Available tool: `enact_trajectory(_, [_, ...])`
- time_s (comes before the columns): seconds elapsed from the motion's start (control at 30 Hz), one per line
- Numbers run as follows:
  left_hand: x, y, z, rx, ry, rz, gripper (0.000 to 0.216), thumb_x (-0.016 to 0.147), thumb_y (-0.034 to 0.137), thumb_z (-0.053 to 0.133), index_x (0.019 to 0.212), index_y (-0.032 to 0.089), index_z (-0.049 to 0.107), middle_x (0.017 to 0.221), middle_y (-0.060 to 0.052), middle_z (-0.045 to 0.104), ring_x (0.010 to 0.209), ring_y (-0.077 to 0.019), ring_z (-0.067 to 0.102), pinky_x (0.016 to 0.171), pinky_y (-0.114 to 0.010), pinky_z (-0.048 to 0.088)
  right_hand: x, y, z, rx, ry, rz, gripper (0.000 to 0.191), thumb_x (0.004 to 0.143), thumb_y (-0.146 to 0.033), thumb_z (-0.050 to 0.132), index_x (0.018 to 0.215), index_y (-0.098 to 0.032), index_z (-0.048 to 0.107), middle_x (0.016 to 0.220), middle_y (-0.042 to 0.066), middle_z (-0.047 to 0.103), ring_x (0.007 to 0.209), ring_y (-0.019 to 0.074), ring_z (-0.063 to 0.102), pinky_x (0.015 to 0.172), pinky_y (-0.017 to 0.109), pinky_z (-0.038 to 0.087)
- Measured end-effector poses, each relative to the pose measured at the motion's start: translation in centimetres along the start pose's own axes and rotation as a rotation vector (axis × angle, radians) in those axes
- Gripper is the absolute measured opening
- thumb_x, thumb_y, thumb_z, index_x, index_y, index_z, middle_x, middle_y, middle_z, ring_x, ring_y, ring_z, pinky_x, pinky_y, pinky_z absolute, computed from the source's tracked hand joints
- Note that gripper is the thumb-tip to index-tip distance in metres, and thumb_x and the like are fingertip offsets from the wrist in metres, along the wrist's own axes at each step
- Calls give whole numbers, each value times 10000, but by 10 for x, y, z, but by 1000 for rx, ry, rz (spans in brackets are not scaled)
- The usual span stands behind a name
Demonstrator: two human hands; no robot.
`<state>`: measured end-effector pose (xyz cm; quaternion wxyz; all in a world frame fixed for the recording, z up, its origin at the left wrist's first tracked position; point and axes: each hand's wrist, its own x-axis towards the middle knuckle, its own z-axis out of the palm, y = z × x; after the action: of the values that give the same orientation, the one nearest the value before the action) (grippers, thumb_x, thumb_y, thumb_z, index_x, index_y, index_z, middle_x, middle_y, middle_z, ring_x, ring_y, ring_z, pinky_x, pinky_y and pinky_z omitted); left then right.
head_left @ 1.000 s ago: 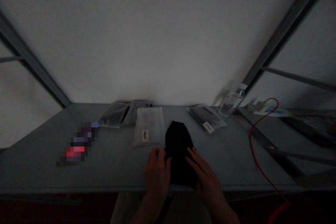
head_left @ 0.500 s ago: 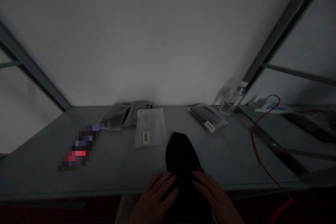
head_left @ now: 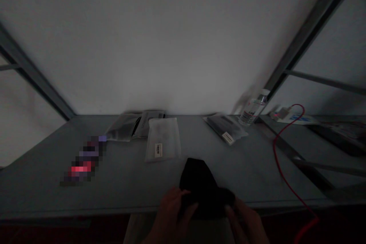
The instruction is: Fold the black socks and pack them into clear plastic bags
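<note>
A piece of black cloth (head_left: 200, 179) lies over the front edge of the grey table, its narrow end pointing away from me. Its exact kind does not show in the dim light. My left hand (head_left: 173, 211) grips its left side, fingers bent round the fabric. On the opposite side my right hand (head_left: 244, 217) pinches the cloth's right edge, which bulges out there. Beyond the cloth, a little to the left, lies a frosted plastic bag (head_left: 164, 139) with a small label.
Two more plastic bags (head_left: 122, 127) with dark contents lie at the back left, and another labelled bag (head_left: 224, 127) at the back right. A clear bottle (head_left: 253, 109) leans near the metal frame. A red cable (head_left: 278, 166) hangs over the right side. A blurred-out object (head_left: 85, 160) sits left.
The cloth's lower part has been folded up and its far tip has come nearer to me. Both hands, laid flat on it before, now grip its sides, the right one farther right.
</note>
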<state>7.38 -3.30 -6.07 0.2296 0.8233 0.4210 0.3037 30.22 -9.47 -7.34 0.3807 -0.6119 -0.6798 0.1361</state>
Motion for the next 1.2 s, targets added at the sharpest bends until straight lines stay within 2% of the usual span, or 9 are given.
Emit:
enact_trajectory(0.1, [15, 13, 6, 53, 54, -287, 288, 936, 358, 479, 1083, 192, 662, 918, -104, 735, 851, -238, 703, 776, -329, 539, 16, -13, 14, -27, 158, 173, 378, 947, -460, 414, 917, -187, 675, 845, 99, 744, 747, 221, 709, 646, 286, 564])
enact_trajectory(0.2, [30, 20, 12, 150, 49, -441, 315, 956, 378, 438, 945, 188, 688, 799, -96, 724, 774, -247, 706, 719, -330, 526, 34, -22, 23, -83, 253, 280, 463, 927, -570, 396, 723, -210, 603, 645, 60, 686, 565, 202, 660, 525, 275, 502])
enact_trajectory(0.33, [42, 22, 11, 247, 112, -438, 326, 978, 322, 390, 911, 176, 673, 948, -115, 714, 855, -230, 695, 747, -308, 513, 46, -22, 26, -199, 254, 322, 497, 936, -619, 301, 739, -232, 542, 582, 51, 661, 485, 219, 645, 460, 292, 417])
enact_trajectory(0.53, [58, 30, 1, 337, -124, -541, 410, 1006, 329, 298, 1156, 161, 641, 846, -122, 739, 785, -263, 716, 683, -323, 510, 55, -15, 26, -273, 99, 328, 403, 980, -511, 212, 788, -243, 444, 534, 32, 634, 463, 235, 643, 438, 297, 327])
enact_trajectory(0.73, [65, 39, 1, 423, -188, -596, 432, 1005, 317, 270, 1125, 146, 648, 857, -141, 737, 783, -277, 720, 658, -329, 516, 60, -23, 24, -373, 65, 353, 410, 931, -575, 372, 964, -199, 529, 641, 63, 677, 559, 262, 671, 503, 320, 418])
enact_trajectory(0.87, [64, 40, -2, 382, -196, -596, 471, 992, 438, 310, 1086, 117, 641, 863, -155, 729, 819, -293, 713, 704, -355, 523, 68, -23, 16, -383, 124, 213, 604, 772, -532, 649, 1204, -136, 506, 1059, 176, 673, 969, 336, 663, 778, 437, 530])
enact_trajectory(0.93, [63, 39, -1, 341, -195, -565, 483, 963, 497, 377, 1088, 109, 634, 913, -162, 719, 878, -304, 701, 753, -375, 525, 76, -22, 9, -258, 12, 103, 609, 744, -399, 696, 1261, -145, 499, 1217, 170, 612, 1133, 309, 592, 930, 443, 491])
enact_trajectory(1.03, [63, 38, 4, 292, -202, -472, 380, 929, 416, 492, 1107, 106, 619, 1104, -177, 665, 1017, -307, 654, 841, -386, 513, 92, -22, -1, -81, -275, 24, 642, 690, -279, 726, 1291, -179, 521, 1287, 134, 580, 1187, 265, 557, 990, 412, 457])
enact_trajectory(1.2, [77, 30, 9, 259, -267, -265, 303, 916, 156, 439, 1194, 123, 554, 1074, -151, 669, 998, -263, 649, 846, -354, 497, 132, -19, -3, 20, -495, 87, 577, 577, -250, 793, 1127, -172, 639, 1050, 86, 691, 957, 263, 641, 868, 402, 499])
